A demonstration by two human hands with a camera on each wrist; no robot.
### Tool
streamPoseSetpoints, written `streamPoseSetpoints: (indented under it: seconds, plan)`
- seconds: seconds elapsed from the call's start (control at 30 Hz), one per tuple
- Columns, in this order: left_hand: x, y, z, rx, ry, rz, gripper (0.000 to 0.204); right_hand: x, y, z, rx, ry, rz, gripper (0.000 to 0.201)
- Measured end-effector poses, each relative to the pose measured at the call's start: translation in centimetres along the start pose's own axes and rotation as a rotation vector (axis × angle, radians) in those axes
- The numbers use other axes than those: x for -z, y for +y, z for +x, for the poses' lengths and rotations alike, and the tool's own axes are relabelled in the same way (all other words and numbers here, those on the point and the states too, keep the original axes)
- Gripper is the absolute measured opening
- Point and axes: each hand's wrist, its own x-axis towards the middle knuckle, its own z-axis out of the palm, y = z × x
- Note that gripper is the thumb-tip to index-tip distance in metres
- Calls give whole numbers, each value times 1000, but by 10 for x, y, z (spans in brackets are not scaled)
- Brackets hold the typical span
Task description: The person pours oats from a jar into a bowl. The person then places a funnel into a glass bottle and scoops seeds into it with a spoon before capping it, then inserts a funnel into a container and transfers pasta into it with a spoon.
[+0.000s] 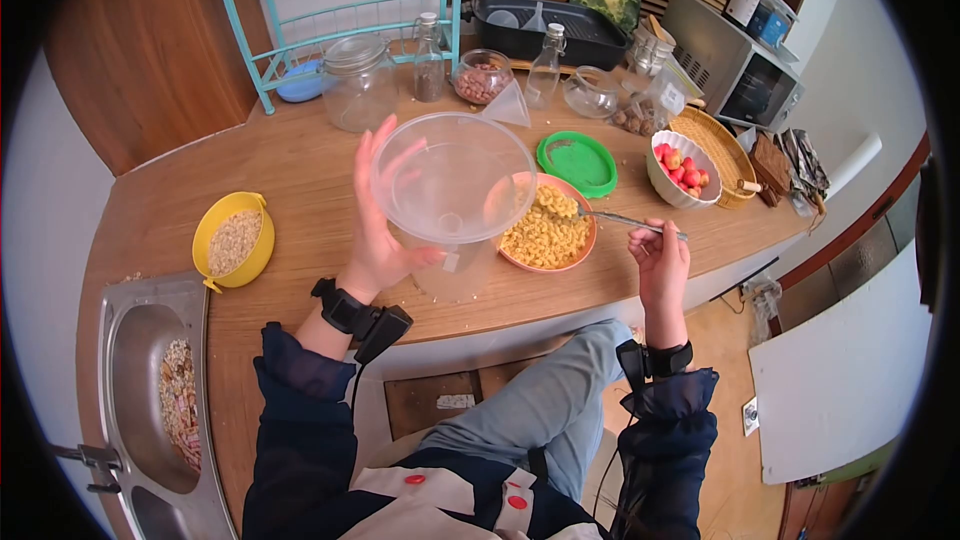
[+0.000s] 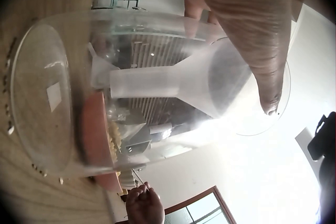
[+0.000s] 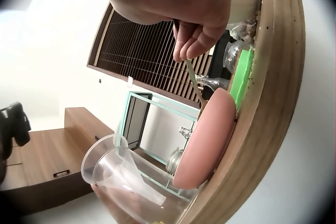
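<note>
My left hand [image 1: 385, 225] holds a tall clear plastic container [image 1: 450, 285] that stands on the counter, its fingers behind the wall and the thumb at the near side. A wide translucent funnel [image 2: 147, 81] shows within the container in the left wrist view, its spout pointing toward the base. To the right, a pink bowl [image 3: 207, 140] holds spiral-looking yellow pasta [image 1: 545, 245]. Between thumb and fingers, my right hand [image 1: 662, 258] pinches the handle of a metal spoon [image 1: 620, 219]. The spoon's head lies in the pasta, partly hidden by it.
A yellow bowl of oats [image 1: 235, 240] stands left, beside a steel sink [image 1: 150, 290]. Behind are a green lid [image 1: 578, 164], a small funnel [image 1: 508, 105], glass jars and bottles, and a white bowl of red fruit [image 1: 685, 172]. Small crumbs dot the wood near the container.
</note>
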Motion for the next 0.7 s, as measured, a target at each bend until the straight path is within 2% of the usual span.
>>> streamPoseSetpoints:
  seconds: [0.13,0.37,0.7]
  plan:
    - [-1,-1,0,41,18,14,120,-2,-7,1,-32,18,15,27]
    - [-1,1,-1,47,11,-16,118,-29,-54,9,46,-62,64,28]
    - [-2,-1,-1,35,1,-19,116,-72,-108,14,165,-268,68,28]
